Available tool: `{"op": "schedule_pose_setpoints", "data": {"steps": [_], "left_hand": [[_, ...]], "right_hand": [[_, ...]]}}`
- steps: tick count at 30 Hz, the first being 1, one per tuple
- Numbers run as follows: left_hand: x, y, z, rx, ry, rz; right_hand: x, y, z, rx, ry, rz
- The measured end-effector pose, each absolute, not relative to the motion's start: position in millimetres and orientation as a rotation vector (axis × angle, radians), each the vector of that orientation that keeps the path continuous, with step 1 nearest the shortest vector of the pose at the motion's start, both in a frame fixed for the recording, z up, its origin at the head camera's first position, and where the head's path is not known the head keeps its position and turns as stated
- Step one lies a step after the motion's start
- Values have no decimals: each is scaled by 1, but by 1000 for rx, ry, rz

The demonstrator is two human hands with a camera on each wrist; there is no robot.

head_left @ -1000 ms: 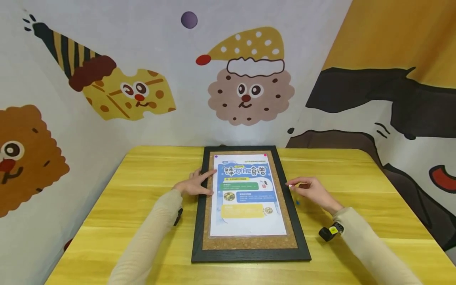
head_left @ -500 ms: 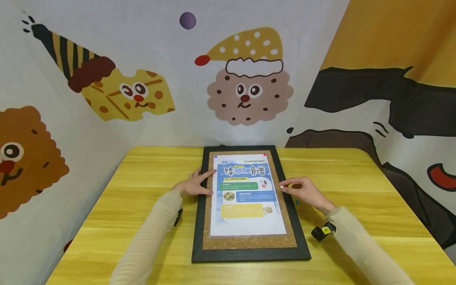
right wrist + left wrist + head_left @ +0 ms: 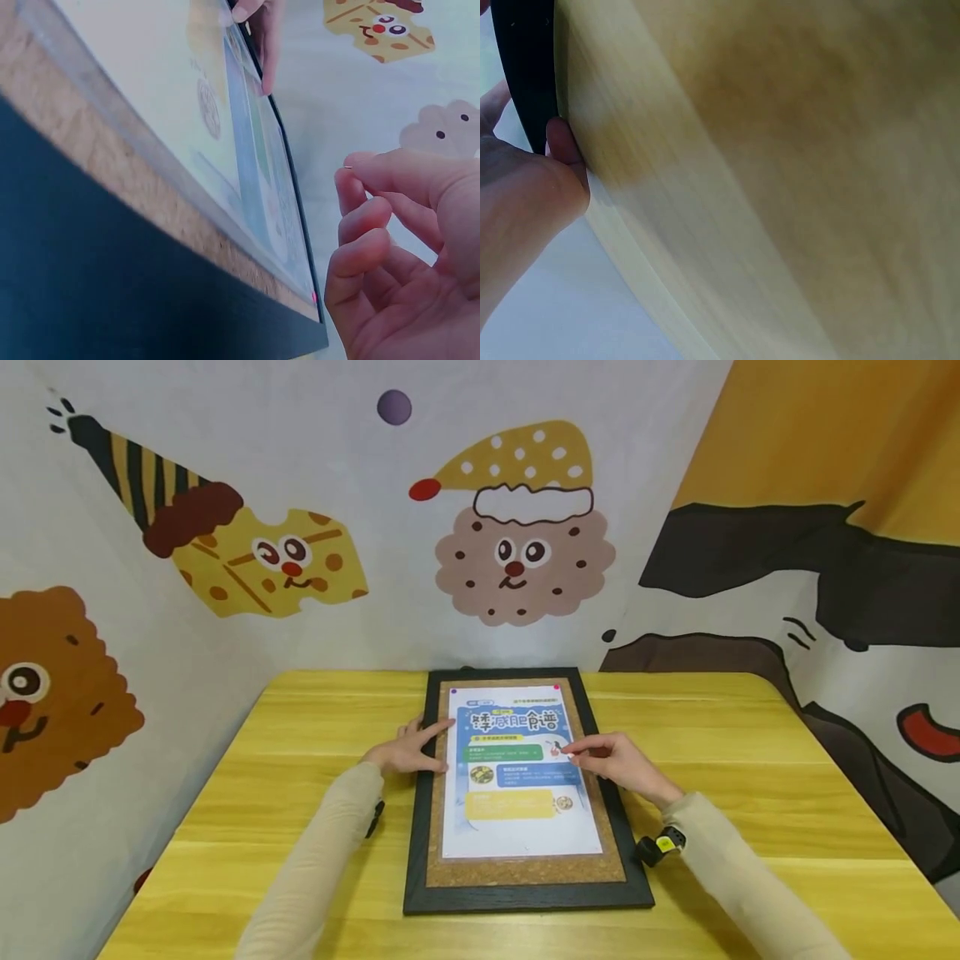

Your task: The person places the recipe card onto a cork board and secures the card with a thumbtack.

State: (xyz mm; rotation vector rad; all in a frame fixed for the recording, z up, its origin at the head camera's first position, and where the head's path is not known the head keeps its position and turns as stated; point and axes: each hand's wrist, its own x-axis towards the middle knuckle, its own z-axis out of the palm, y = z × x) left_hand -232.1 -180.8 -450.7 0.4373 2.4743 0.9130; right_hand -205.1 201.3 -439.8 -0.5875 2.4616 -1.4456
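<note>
A black-framed cork board (image 3: pixel 525 870) lies on the table, bearing a printed sheet (image 3: pixel 495 835) with coloured blocks and writing. A purple thumbtack (image 3: pixel 453 691) and a pink thumbtack (image 3: pixel 557 687) sit in its top corners. My left hand (image 3: pixel 402 752) rests on the board's left side, thumb and forefinger spread to the sheet's edge. My right hand (image 3: pixel 618 764) is over the sheet's right side, pinching a small tack between thumb and forefinger. In the right wrist view, the metal pin (image 3: pixel 347 167) shows at the fingertips; its head is mostly hidden.
The yellow wood-grain table (image 3: pixel 712 727) extends around the board. Behind it stands a wall (image 3: pixel 405 635) with cartoon food pictures. A black wrist strap (image 3: pixel 651 850) with a yellow-green patch is on the right wrist, above the board's right edge.
My right hand has moved left, from beside the board's right edge to over the sheet, carrying the tack. A blue spot on the table is now out of sight. The left hand stays put.
</note>
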Motion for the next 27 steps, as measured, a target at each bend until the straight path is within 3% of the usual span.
{"op": "schedule_pose_setpoints", "data": {"steps": [27], "left_hand": [[-225, -179, -447, 420, 2488, 958]], "right_hand": [[-197, 158, -449, -891, 2353, -1465]]}}
